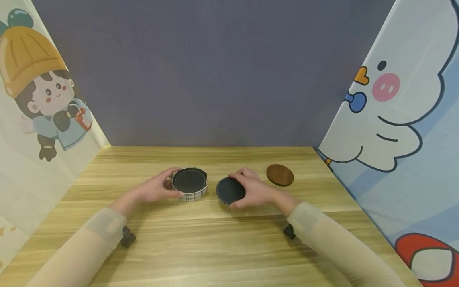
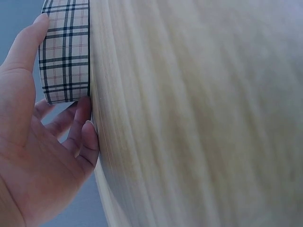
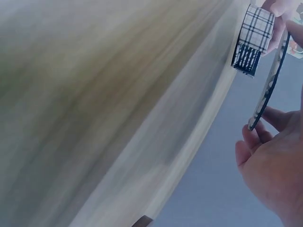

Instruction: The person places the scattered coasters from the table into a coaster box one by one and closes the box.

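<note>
A round plaid coaster holder (image 1: 193,195), black on top with a notch in its right side, stands on the table. My left hand (image 1: 155,188) grips it from the left, thumb on the near side and fingers round the far side. In the left wrist view its checked wall (image 2: 66,52) rests on the wood. My right hand (image 1: 255,190) holds a round black coaster (image 1: 230,191) by its edges, just right of the holder. The right wrist view shows this coaster (image 3: 271,80) edge-on, raised off the table, with a pale side facing the tabletop.
A brown round disc (image 1: 280,175) lies flat on the wood-grain table (image 1: 215,247), beyond and right of my right hand. A grey partition (image 1: 211,71) rises at the back. Cartoon-printed panels (image 1: 401,99) flank both sides.
</note>
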Tool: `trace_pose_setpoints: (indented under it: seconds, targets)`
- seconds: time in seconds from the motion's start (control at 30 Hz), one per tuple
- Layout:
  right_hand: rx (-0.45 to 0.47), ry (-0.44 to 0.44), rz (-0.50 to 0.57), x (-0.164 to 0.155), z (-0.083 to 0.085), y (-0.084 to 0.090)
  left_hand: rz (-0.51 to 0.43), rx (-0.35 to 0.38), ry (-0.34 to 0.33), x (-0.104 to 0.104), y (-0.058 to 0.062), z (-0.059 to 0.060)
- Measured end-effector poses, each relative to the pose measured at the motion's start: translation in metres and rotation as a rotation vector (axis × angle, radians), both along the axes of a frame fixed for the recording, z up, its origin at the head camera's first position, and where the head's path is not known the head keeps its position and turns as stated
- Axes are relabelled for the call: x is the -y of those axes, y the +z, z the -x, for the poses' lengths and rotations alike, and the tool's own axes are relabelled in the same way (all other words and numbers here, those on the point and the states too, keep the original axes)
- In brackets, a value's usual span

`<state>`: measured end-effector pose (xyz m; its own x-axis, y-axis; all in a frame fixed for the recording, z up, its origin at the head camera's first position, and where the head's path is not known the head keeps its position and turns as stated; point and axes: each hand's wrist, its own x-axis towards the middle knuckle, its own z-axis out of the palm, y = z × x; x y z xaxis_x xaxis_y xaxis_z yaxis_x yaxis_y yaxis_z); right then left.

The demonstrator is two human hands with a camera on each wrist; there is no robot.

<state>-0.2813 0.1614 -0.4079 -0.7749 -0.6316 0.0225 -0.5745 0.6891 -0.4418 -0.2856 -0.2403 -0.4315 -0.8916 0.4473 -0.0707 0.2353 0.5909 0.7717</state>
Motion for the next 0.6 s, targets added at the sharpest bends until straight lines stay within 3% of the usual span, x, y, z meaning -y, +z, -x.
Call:
trace_pose_setpoints:
  seconds: [0.6]
  targets:
    - [-0.035, 0.027, -0.011, 0.030, 0.011, 0.013, 0.006, 0.000, 0.005, -0.001, 0.001, -0.003]
